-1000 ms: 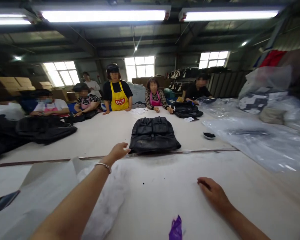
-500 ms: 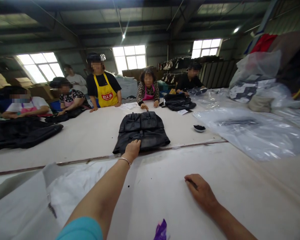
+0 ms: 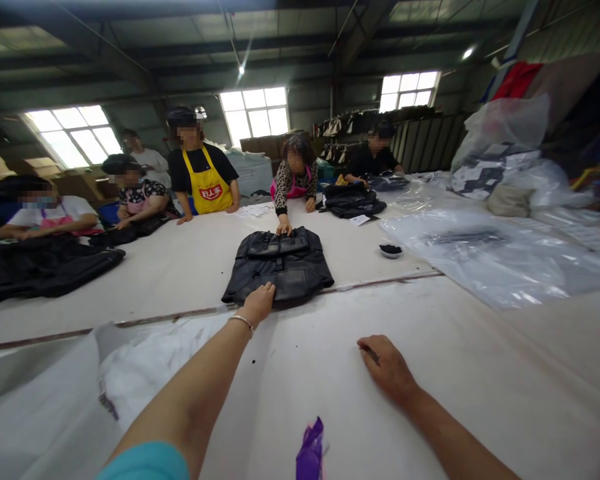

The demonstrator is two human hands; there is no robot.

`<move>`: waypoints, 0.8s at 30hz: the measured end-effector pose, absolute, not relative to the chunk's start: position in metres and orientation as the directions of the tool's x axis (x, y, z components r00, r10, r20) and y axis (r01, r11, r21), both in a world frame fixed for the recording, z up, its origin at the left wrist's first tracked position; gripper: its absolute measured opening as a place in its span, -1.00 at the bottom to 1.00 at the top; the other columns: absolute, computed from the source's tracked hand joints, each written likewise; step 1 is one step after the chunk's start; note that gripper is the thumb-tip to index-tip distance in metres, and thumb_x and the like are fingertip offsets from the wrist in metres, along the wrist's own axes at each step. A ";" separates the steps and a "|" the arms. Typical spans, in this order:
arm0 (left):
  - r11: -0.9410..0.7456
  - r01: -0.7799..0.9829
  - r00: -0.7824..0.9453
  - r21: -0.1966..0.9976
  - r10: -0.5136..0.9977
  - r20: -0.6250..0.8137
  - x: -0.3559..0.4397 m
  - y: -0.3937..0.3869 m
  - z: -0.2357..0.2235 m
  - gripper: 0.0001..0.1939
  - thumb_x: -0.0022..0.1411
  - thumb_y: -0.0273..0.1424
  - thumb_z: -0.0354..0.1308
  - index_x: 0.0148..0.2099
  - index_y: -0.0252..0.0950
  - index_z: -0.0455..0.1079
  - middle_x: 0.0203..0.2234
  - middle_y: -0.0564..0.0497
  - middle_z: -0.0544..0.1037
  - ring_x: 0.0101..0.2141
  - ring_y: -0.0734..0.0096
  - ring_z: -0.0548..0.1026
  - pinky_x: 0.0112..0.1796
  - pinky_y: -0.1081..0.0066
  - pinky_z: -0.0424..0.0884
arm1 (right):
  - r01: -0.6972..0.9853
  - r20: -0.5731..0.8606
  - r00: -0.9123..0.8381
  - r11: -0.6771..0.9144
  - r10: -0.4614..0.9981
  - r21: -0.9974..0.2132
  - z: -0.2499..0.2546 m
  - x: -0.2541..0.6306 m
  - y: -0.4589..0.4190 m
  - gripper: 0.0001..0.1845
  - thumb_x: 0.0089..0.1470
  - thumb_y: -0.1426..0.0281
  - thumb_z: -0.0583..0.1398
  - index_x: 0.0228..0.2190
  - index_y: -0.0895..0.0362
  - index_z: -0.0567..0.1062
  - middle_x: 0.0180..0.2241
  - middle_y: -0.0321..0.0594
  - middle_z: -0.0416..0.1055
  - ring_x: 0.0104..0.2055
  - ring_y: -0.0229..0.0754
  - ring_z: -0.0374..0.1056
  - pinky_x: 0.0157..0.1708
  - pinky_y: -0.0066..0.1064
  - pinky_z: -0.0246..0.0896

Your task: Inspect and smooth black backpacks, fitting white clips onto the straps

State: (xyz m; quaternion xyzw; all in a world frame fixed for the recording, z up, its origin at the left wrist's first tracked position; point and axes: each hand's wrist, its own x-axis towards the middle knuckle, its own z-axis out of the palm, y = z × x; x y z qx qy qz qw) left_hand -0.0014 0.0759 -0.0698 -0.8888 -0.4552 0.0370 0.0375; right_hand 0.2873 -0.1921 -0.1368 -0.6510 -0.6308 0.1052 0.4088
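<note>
A black leather-like bag (image 3: 300, 277) with pockets and straps on its front lies flat across the table, its near edge by the table seam. My left hand (image 3: 258, 304) is closed on that near edge, fingertips on the front face, thumb hidden. From the far side, a co-worker's hand (image 3: 284, 225) presses or grips the bag's top edge, where the pockets look bunched. My right hand (image 3: 387, 367) rests on the white table to the right, apart from the bag, with its fingers curled together. Whatever may be inside them is hidden.
A small dish of black bits (image 3: 391, 251) stands right of the bag. Clear plastic sheeting (image 3: 480, 247) spreads at the right. Purple plastic (image 3: 310, 450) lies near me. Another black bag (image 3: 353, 201) and black goods (image 3: 45, 270) lie farther off. Several co-workers line the far side.
The co-worker across the table has leaned forward and put a hand onto the bag's top, and its pockets now look foreshortened. My left hand stays on the near edge.
</note>
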 end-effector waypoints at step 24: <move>-0.483 0.872 0.490 0.081 0.864 -0.121 -0.007 0.006 -0.110 -0.42 0.38 -0.40 -0.29 0.39 -0.33 0.06 0.39 -0.14 -0.01 0.36 0.09 -0.02 0.27 -0.05 0.04 | 0.754 0.408 0.174 0.145 0.896 -0.641 -0.143 0.285 -0.191 -0.76 0.17 0.41 0.07 -0.23 0.12 0.53 -0.23 -0.03 0.51 -0.14 0.01 0.39 -0.07 -0.13 0.34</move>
